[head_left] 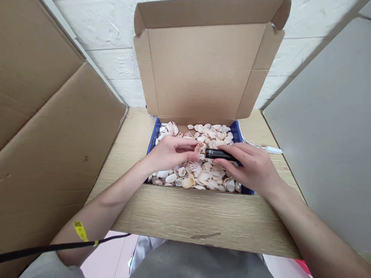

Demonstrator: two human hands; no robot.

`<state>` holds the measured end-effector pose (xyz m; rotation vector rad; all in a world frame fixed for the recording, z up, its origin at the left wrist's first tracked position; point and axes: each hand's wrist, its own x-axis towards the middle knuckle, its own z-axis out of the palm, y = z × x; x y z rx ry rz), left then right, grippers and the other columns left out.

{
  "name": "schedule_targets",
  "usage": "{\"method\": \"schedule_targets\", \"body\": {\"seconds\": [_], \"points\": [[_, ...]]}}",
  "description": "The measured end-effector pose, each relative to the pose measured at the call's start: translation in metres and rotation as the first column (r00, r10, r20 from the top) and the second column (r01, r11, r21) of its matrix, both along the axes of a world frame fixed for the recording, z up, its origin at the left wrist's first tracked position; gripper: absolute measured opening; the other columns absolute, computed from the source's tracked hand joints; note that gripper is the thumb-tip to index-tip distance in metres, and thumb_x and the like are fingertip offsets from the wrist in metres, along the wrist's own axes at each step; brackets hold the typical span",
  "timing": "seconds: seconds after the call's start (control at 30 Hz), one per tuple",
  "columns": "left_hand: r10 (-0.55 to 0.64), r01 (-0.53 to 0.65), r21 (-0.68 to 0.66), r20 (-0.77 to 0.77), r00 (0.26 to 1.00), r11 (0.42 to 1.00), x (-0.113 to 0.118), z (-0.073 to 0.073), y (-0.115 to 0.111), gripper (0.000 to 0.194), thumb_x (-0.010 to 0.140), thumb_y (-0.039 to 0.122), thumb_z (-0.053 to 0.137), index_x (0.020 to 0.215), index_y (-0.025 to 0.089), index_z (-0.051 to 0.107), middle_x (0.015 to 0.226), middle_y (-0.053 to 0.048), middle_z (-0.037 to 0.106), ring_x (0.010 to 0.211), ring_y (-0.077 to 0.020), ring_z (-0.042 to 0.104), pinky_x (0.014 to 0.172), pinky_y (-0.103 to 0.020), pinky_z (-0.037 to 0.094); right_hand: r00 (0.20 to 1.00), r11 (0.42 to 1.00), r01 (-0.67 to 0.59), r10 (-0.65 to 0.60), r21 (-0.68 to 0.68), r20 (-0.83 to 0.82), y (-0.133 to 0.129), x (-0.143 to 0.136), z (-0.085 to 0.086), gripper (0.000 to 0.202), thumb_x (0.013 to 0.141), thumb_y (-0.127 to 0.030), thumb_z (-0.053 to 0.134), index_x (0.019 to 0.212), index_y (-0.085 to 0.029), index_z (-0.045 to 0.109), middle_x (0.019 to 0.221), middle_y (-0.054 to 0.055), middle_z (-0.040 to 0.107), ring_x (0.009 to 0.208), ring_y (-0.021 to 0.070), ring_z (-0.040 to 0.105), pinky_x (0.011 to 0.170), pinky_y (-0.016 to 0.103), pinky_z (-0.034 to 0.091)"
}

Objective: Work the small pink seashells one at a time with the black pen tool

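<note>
My left hand (179, 153) pinches a red-speckled scallop-like seashell (200, 148) between thumb and fingers, above an open cardboard box (149, 148) with blue sides. In my right hand (248, 163) is a black pen-shaped tool (218, 154) with small pale lettering, gripped between thumb and fingers and pointing left. Its narrow tip meets or nearly meets the shell; I cannot tell whether they touch. Under both hands lie many loose seashells (206, 175), mostly white and cream. Another reddish-patterned shell (194, 167) rests among them just below the held one.
The box's raised lid (203, 70) leans near the white brick-pattern wall (113, 31). Cardboard panels (52, 122) stand on the left, a grey panel (332, 115) on the right. A white cable with a plug-like end (273, 150) lies on the wooden table (183, 212). A black cord (48, 247) crosses lower left.
</note>
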<state>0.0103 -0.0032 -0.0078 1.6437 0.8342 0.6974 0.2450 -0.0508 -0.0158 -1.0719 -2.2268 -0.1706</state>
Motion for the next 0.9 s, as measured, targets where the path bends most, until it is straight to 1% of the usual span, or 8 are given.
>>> {"method": "schedule_targets", "body": {"seconds": [0.13, 0.23, 0.3, 0.4, 0.6, 0.8, 0.9], "points": [[0.004, -0.002, 0.083, -0.025, 1.000, 0.997, -0.0007, 0.0003, 0.0001, 0.034, 0.073, 0.031, 0.076, 0.102, 0.015, 0.075, 0.086, -0.006, 0.076, 0.073, -0.0171, 0.070, 0.067, -0.026, 0.058, 1.000, 1.000, 0.000, 0.000, 0.018, -0.001, 0.0001, 0.0002, 0.0002, 0.021, 0.088, -0.035, 0.063, 0.099, -0.017, 0.061, 0.083, 0.005, 0.072, 0.070, 0.0160, 0.068, 0.059, 0.027, 0.051], [0.019, -0.013, 0.125, -0.043, 0.999, 0.992, -0.0014, -0.0002, 0.0006, 0.035, 0.072, 0.031, 0.076, 0.104, 0.017, 0.075, 0.093, -0.006, 0.077, 0.073, -0.0167, 0.071, 0.068, -0.026, 0.058, 1.000, 1.000, 0.012, -0.012, 0.021, 0.001, 0.0002, 0.0005, -0.0006, 0.021, 0.089, -0.035, 0.062, 0.100, -0.017, 0.061, 0.083, 0.005, 0.072, 0.069, 0.0159, 0.067, 0.058, 0.027, 0.051], [0.016, -0.011, 0.132, -0.034, 0.999, 0.991, -0.0017, -0.0006, 0.0009, 0.035, 0.072, 0.030, 0.077, 0.104, 0.018, 0.075, 0.098, -0.007, 0.077, 0.076, -0.0169, 0.071, 0.071, -0.025, 0.058, 1.000, 1.000, 0.016, -0.016, 0.019, 0.003, 0.0001, 0.0007, -0.0010, 0.021, 0.089, -0.036, 0.061, 0.100, -0.018, 0.061, 0.082, 0.004, 0.072, 0.068, 0.0157, 0.067, 0.058, 0.027, 0.051], [0.015, -0.012, 0.137, -0.025, 1.000, 0.990, -0.0017, -0.0009, 0.0010, 0.035, 0.072, 0.030, 0.077, 0.105, 0.018, 0.075, 0.098, -0.007, 0.077, 0.079, -0.0173, 0.072, 0.074, -0.025, 0.058, 1.000, 1.000, 0.011, -0.011, 0.019, 0.001, -0.0004, 0.0006, -0.0010, 0.020, 0.089, -0.035, 0.061, 0.100, -0.018, 0.061, 0.083, 0.004, 0.072, 0.069, 0.0155, 0.067, 0.058, 0.027, 0.051], [0.008, -0.006, 0.161, -0.015, 1.000, 0.987, -0.0017, -0.0010, 0.0012, 0.035, 0.074, 0.031, 0.076, 0.106, 0.018, 0.075, 0.098, -0.007, 0.077, 0.077, -0.0164, 0.071, 0.070, -0.024, 0.058, 1.000, 1.000, 0.006, -0.005, 0.022, -0.004, -0.0005, 0.0004, 0.0003, 0.020, 0.089, -0.034, 0.062, 0.101, -0.018, 0.060, 0.083, 0.004, 0.073, 0.069, 0.0157, 0.068, 0.060, 0.027, 0.052], [-0.002, 0.009, 0.164, -0.038, 0.999, 0.986, -0.0019, 0.0000, 0.0014, 0.034, 0.076, 0.034, 0.073, 0.107, 0.018, 0.074, 0.100, -0.007, 0.076, 0.079, -0.0161, 0.071, 0.072, -0.024, 0.057, 1.000, 1.000, 0.016, -0.016, 0.003, -0.005, -0.0011, 0.0003, 0.0000, 0.020, 0.090, -0.035, 0.061, 0.103, -0.020, 0.061, 0.083, 0.003, 0.073, 0.069, 0.0155, 0.067, 0.059, 0.027, 0.051], [-0.004, 0.012, 0.172, -0.048, 0.999, 0.985, -0.0023, 0.0009, 0.0014, 0.034, 0.077, 0.034, 0.072, 0.107, 0.018, 0.074, 0.101, -0.007, 0.076, 0.078, -0.0159, 0.071, 0.071, -0.023, 0.056, 1.000, 1.000, 0.011, -0.011, 0.005, -0.005, -0.0011, 0.0004, 0.0000, 0.020, 0.089, -0.035, 0.061, 0.102, -0.020, 0.061, 0.083, 0.003, 0.073, 0.069, 0.0153, 0.067, 0.059, 0.027, 0.051]]}}
